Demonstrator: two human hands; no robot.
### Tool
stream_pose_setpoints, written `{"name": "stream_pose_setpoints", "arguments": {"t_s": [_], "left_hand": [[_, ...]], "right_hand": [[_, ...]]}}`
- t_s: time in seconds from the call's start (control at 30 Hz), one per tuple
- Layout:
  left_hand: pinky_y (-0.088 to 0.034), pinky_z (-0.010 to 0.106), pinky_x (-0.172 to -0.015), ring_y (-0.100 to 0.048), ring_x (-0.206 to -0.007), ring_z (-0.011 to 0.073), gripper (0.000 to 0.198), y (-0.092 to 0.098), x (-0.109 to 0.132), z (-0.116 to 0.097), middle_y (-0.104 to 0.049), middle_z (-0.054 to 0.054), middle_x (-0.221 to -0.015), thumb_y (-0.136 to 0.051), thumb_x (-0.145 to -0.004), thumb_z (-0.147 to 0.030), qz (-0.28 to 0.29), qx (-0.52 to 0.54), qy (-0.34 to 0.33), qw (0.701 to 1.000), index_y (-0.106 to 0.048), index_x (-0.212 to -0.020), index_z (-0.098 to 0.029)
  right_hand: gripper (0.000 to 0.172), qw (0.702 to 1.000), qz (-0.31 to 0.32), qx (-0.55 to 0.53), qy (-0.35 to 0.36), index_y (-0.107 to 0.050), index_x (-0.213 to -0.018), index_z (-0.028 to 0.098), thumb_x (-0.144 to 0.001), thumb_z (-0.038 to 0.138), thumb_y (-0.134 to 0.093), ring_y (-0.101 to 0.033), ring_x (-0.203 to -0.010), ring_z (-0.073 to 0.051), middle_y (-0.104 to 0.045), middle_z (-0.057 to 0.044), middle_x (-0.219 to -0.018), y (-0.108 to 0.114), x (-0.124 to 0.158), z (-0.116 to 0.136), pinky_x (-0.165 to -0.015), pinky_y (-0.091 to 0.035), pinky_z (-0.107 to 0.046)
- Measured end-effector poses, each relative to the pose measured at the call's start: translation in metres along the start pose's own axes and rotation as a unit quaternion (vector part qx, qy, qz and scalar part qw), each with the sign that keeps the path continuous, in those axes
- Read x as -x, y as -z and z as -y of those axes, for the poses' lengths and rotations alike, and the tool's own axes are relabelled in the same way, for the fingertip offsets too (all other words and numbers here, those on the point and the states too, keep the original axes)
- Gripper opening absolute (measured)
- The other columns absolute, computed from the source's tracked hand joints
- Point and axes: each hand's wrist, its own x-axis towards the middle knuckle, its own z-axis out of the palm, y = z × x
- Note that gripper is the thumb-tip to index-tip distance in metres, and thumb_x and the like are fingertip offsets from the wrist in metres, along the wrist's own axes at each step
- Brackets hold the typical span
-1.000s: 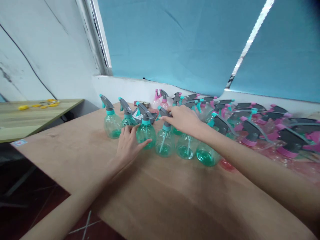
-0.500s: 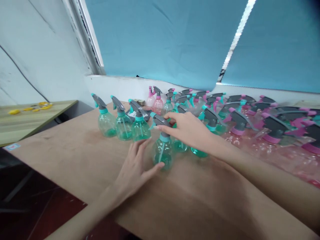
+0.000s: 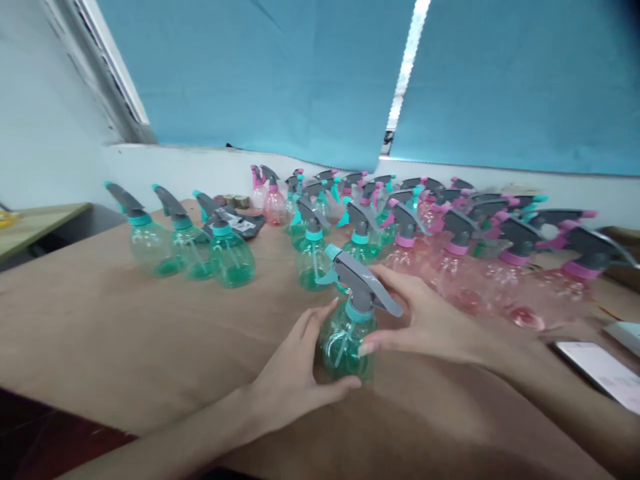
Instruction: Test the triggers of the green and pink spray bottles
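A green see-through spray bottle (image 3: pixel 340 350) with a grey and turquoise trigger head stands upright near the front of the table, between my hands. Around its lower left side curls my left hand (image 3: pixel 287 373), thumb across the base. My right hand (image 3: pixel 425 317) clasps it from the right, thumb on the front of the body and fingers partly hidden behind the trigger head. Just beyond it is another green spray bottle (image 3: pixel 313 263). Three green spray bottles, one of them the nearest (image 3: pixel 233 260), stand in a row to the left.
Pink spray bottles (image 3: pixel 457 277) crowd the right and back of the brown table (image 3: pixel 125 347), mixed with green ones. A phone (image 3: pixel 603 370) lies at the right. Behind the left row is a dark packet (image 3: pixel 240 223). Blue blinds (image 3: pixel 265 73) hang behind.
The view has swung right, bringing the phone into sight. The held bottle is nearer; my right hand has shifted from its trigger head down to its body, and my left hand has closed around it.
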Motion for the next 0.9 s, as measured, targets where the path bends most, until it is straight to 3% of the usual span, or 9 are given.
{"name": "stream_pose_setpoints", "arguments": {"t_s": [0.13, 0.23, 0.43, 0.63, 0.73, 0.83, 0.9], "left_hand": [[-0.037, 0.051, -0.104, -0.040, -0.129, 0.0318, 0.088, -0.023, -0.019, -0.006, -0.040, 0.009, -0.140, -0.073, -0.078, -0.043, 0.028, 0.008, -0.035, 0.999, -0.018, -0.145, -0.032], [-0.034, 0.053, -0.106, -0.038, -0.130, 0.0342, 0.088, -0.042, -0.033, -0.011, -0.040, 0.010, -0.140, -0.075, -0.074, -0.046, 0.042, 0.015, -0.063, 0.997, -0.023, -0.143, -0.030], [-0.029, 0.053, -0.109, -0.040, -0.128, 0.0343, 0.085, -0.069, -0.056, -0.021, -0.044, 0.013, -0.136, -0.076, -0.070, -0.055, 0.049, 0.019, -0.083, 0.995, -0.034, -0.137, -0.024], [-0.034, 0.053, -0.105, -0.043, -0.126, 0.0349, 0.085, -0.076, -0.073, -0.024, -0.047, 0.011, -0.134, -0.075, -0.068, -0.057, 0.076, 0.020, -0.093, 0.993, -0.035, -0.136, -0.026], [-0.038, 0.053, -0.102, -0.047, -0.123, 0.0357, 0.086, -0.076, -0.079, -0.021, -0.049, 0.011, -0.133, -0.075, -0.067, -0.060, 0.085, 0.008, -0.097, 0.992, -0.035, -0.137, -0.027], [-0.041, 0.051, -0.099, -0.048, -0.121, 0.0354, 0.094, -0.071, -0.082, -0.013, -0.049, 0.012, -0.134, -0.075, -0.065, -0.063, 0.106, -0.027, -0.118, 0.987, -0.031, -0.140, -0.027], [-0.038, 0.051, -0.102, -0.043, -0.126, 0.0350, 0.096, -0.066, -0.084, -0.006, -0.044, 0.013, -0.139, -0.073, -0.068, -0.062, 0.123, -0.066, -0.132, 0.981, -0.025, -0.144, -0.026]], "right_hand": [[0.065, 0.996, -0.087, -0.018, 0.005, -0.048, -0.120, 0.023, -0.065, 0.035, -0.080, -0.062, -0.096, -0.019, -0.064, -0.003, -0.109, 0.000, 0.020, -0.014, -0.080, -0.050, -0.030], [0.053, 0.991, -0.131, -0.003, 0.002, -0.049, -0.117, 0.021, -0.071, 0.030, -0.074, -0.063, -0.087, -0.017, -0.064, -0.003, -0.102, 0.003, 0.028, -0.019, -0.075, -0.052, -0.030], [0.041, 0.981, -0.164, 0.049, -0.087, -0.053, -0.113, 0.024, -0.076, 0.038, -0.066, -0.062, -0.067, -0.018, -0.066, -0.001, -0.085, 0.020, 0.040, -0.021, -0.063, -0.052, -0.032], [0.025, 0.981, -0.141, 0.078, -0.107, -0.058, -0.104, 0.030, -0.082, 0.042, -0.056, -0.065, -0.079, -0.020, -0.069, -0.002, -0.102, 0.027, 0.049, -0.038, -0.070, -0.053, -0.035], [0.020, 0.966, -0.152, 0.136, -0.162, -0.061, -0.088, 0.029, -0.081, 0.046, -0.054, -0.065, -0.076, -0.022, -0.069, -0.003, -0.084, 0.026, 0.051, -0.044, -0.069, -0.053, -0.037], [0.020, 0.934, -0.184, 0.206, -0.227, -0.062, -0.085, 0.028, -0.073, 0.043, -0.058, -0.061, -0.061, -0.022, -0.059, -0.001, -0.061, 0.029, 0.052, -0.040, -0.056, -0.050, -0.037], [0.016, 0.929, -0.190, 0.227, -0.223, -0.062, -0.083, 0.028, -0.072, 0.038, -0.057, -0.057, -0.054, -0.021, -0.052, 0.001, -0.053, 0.033, 0.051, -0.036, -0.051, -0.046, -0.035]]}}
